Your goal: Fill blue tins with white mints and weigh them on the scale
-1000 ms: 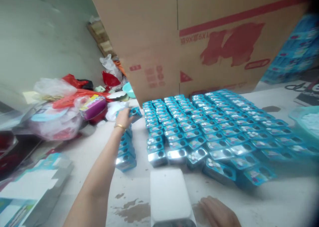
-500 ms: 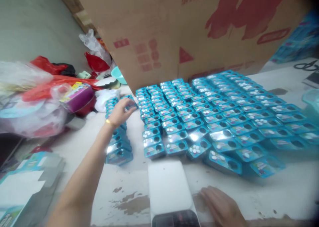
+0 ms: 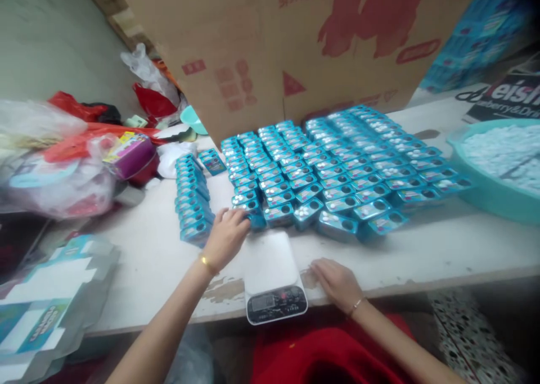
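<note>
My left hand (image 3: 229,235) is at the front left corner of a big array of small blue boxes (image 3: 314,190). Its fingers close over a blue box (image 3: 256,221) there, partly hidden by the hand. Many boxes have a dark round hole and white tablets on top. To the left of that hand runs a separate row of blue boxes (image 3: 192,198), with a single blue box (image 3: 211,162) near its far end. My right hand (image 3: 337,285) lies on the table with fingers stretched, holding nothing, right of a white kitchen scale (image 3: 272,263).
A large cardboard carton (image 3: 253,52) stands behind the boxes. At the right is a turquoise basin (image 3: 485,187) of white tablets. Plastic bags (image 3: 63,176) and a purple package (image 3: 133,156) lie left. Flattened printed cartons (image 3: 59,299) are at the front left.
My left hand has come from the far end of the left row to the front corner of the array. The single blue box there is now uncovered. The view has shifted, showing more basin.
</note>
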Action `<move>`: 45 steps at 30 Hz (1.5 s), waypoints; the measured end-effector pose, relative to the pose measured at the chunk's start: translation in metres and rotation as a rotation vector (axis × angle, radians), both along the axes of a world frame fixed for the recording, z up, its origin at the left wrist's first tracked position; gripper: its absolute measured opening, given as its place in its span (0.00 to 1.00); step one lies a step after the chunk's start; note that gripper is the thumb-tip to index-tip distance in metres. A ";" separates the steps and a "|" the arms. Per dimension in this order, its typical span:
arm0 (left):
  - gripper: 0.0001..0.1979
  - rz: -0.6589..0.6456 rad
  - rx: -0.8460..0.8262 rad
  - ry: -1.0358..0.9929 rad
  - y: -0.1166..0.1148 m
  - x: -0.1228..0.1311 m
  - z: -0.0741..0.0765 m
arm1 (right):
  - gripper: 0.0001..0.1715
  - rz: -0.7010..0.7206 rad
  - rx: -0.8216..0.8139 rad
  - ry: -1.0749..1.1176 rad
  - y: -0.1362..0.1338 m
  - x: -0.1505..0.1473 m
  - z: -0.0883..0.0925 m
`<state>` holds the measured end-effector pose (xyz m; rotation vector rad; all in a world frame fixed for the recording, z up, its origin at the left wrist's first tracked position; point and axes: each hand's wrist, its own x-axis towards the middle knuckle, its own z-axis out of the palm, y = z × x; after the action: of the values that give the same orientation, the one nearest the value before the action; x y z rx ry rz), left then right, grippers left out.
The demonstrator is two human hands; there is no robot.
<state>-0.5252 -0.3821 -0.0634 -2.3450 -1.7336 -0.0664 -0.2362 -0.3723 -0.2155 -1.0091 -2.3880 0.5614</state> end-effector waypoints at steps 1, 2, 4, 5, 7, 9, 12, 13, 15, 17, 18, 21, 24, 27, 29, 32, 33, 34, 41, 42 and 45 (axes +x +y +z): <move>0.08 0.000 -0.013 0.007 -0.007 0.004 0.012 | 0.22 0.005 -0.017 -0.001 0.000 0.000 0.001; 0.09 0.000 -0.033 0.010 -0.015 0.009 0.023 | 0.22 0.003 -0.044 0.009 0.000 0.001 0.002; 0.10 0.000 -0.085 0.004 -0.028 0.020 0.039 | 0.22 -0.029 -0.148 0.072 0.002 0.000 0.006; 0.10 -0.005 -0.115 -0.006 -0.033 0.026 0.042 | 0.21 -0.057 -0.228 0.131 0.003 -0.001 0.008; 0.09 -0.018 -0.176 -0.045 -0.039 0.037 0.040 | 0.21 -0.144 -0.430 0.307 0.005 -0.004 0.014; 0.06 -0.024 -0.231 -0.094 -0.041 0.045 0.031 | 0.22 -0.245 -0.704 0.494 0.007 -0.008 0.022; 0.04 -0.015 -0.264 -0.139 -0.039 0.052 0.019 | 0.21 -0.333 -1.175 0.718 0.007 -0.008 0.034; 0.04 -0.017 -0.257 -0.154 -0.038 0.053 0.018 | 0.19 -0.321 -1.306 0.778 0.007 -0.006 0.038; 0.09 -0.032 -0.206 -0.209 -0.039 0.050 0.020 | 0.13 -0.279 -1.473 0.861 0.004 0.001 0.046; 0.15 -0.025 -0.106 -0.293 -0.046 0.043 0.025 | 0.12 -0.262 -1.539 0.849 0.002 0.010 0.052; 0.17 0.001 -0.046 -0.345 -0.051 0.038 0.026 | 0.13 -0.267 -1.543 0.822 0.002 0.015 0.053; 0.14 0.175 0.093 -0.526 -0.074 0.022 0.019 | 0.13 -0.269 -1.496 0.748 -0.001 0.024 0.051; 0.12 0.359 0.114 -0.666 -0.103 0.011 -0.006 | 0.18 -0.286 -1.430 0.679 -0.004 0.027 0.045; 0.13 0.480 0.060 -0.758 -0.128 0.010 -0.036 | 0.24 -0.277 -1.352 0.606 -0.006 0.024 0.043; 0.13 0.533 0.033 -0.811 -0.138 0.012 -0.052 | 0.26 -0.246 -1.319 0.569 -0.009 0.021 0.044; 0.13 0.570 0.022 -0.855 -0.146 0.015 -0.065 | 0.25 -0.225 -1.335 0.564 -0.012 0.016 0.047; 0.14 0.572 0.021 -0.858 -0.147 0.015 -0.066 | 0.24 -0.225 -1.354 0.577 -0.013 0.015 0.048; 0.14 0.571 0.022 -0.858 -0.146 0.015 -0.067 | 0.23 -0.228 -1.377 0.595 -0.014 0.013 0.049; 0.16 0.466 0.071 -0.896 -0.128 0.016 -0.058 | 0.09 -0.223 -1.604 0.814 -0.017 -0.006 0.063; 0.20 0.436 0.076 -0.907 -0.122 0.017 -0.057 | 0.09 -0.219 -1.651 0.837 -0.019 -0.011 0.067; 0.34 0.348 0.070 -0.956 -0.100 0.024 -0.063 | 0.08 -0.217 -1.788 0.860 -0.026 -0.033 0.080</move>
<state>-0.5010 -0.4819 -0.1265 -2.0239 -2.4200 -1.3366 -0.2689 -0.3983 -0.1356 -1.0908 -0.5557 2.4769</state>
